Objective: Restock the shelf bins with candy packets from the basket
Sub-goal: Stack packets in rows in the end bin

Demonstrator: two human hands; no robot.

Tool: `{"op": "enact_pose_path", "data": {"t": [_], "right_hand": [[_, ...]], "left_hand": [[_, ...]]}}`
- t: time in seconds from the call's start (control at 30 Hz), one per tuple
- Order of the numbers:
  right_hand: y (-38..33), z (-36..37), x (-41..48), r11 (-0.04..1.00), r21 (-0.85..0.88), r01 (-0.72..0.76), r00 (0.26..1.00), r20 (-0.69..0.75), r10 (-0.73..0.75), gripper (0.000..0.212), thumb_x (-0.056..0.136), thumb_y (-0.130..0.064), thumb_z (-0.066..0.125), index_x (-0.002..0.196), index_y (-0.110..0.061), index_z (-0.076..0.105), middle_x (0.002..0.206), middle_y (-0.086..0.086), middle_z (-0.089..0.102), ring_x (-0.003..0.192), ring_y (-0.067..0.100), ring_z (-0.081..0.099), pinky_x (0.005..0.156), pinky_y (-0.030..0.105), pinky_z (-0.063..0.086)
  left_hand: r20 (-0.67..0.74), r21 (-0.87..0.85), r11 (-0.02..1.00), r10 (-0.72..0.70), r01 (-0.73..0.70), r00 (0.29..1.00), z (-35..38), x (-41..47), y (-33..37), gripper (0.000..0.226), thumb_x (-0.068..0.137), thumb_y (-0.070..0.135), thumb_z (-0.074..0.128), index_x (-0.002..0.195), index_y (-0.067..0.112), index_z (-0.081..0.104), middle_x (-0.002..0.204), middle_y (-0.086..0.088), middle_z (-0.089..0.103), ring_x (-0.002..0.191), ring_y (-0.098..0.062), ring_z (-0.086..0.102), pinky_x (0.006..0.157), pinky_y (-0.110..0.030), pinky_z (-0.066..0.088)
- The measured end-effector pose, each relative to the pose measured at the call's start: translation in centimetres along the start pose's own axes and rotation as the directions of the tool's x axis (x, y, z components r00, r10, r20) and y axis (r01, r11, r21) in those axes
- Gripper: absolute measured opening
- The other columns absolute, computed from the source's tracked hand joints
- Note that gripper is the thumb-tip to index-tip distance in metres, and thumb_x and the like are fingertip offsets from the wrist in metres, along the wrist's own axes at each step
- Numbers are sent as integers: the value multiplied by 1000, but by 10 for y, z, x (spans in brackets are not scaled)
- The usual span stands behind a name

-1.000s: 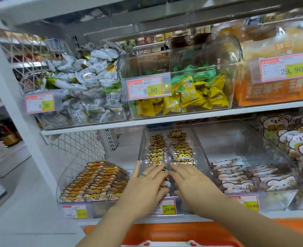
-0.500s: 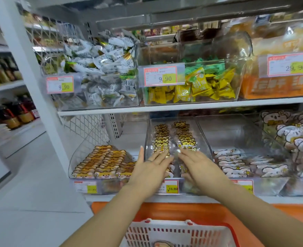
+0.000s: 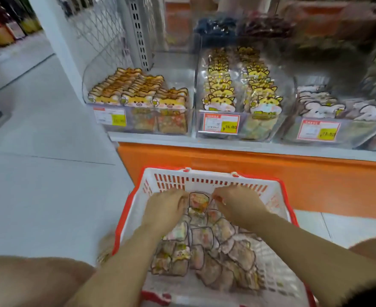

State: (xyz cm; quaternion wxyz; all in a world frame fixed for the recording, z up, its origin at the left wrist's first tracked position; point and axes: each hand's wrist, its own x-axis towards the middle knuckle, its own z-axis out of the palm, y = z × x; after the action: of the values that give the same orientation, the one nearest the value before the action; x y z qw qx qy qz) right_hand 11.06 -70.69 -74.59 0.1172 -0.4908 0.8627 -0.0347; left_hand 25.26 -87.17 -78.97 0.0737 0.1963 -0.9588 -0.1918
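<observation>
Pale tiled floor (image 3: 49, 185); red-rimmed white plastic basket (image 3: 204, 180) below clear shelf bins (image 3: 240, 120). Left hand (image 3: 163, 210), right hand (image 3: 238, 207) curled among cat-shaped candy packets (image 3: 204, 238); grip unclear.

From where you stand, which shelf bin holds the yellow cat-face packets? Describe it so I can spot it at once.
Find the orange base panel behind the red-and-white basket; three clear bins sit on the shelf just above it. Take the middle bin, directly above the basket. It holds two rows of yellow cat-face packets, unlike the orange-faced ones to its left and the white ones to its right.
</observation>
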Motion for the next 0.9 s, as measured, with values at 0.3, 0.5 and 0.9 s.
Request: {"op": "enact_pose_path", "data": {"t": [0.3, 0.5, 0.9], "right_hand": [[30, 124, 19, 891, 228, -391, 820, 527, 225, 42, 101, -27, 48, 143, -21, 44, 112, 2, 60, 85, 15, 61, 68, 24, 54], [28, 150, 79, 338, 607, -719, 686, 542, 486, 64, 95, -26, 65, 149, -12, 34, 105, -2, 57, 82, 10, 57, 82, 35, 56], [29, 210, 111, -156, 651, -743, 468, 672, 573, 68, 61, -43, 90, 115, -12, 61, 84, 10, 64, 59, 20, 52, 42, 26, 40]], "left_hand": [[608, 43, 905, -360, 424, 708, 105, -34, -77, 52, 99, 31, 55, 148, 22, 43, 146, -6, 48, 130, -26, 51, 105, -36, 44], [702, 45, 908, -326, 417, 634, 151, -39, -78, 49, 98, 29, 50, 147, 25, 41, 153, -6, 39, 132, -31, 47, 109, -44, 41], [721, 80, 894, -357, 441, 594, 161, -39, -79, 38, 96, 27, 46, 134, 27, 50, 152, 0, 37, 124, -33, 52, 97, -45, 50]]}}
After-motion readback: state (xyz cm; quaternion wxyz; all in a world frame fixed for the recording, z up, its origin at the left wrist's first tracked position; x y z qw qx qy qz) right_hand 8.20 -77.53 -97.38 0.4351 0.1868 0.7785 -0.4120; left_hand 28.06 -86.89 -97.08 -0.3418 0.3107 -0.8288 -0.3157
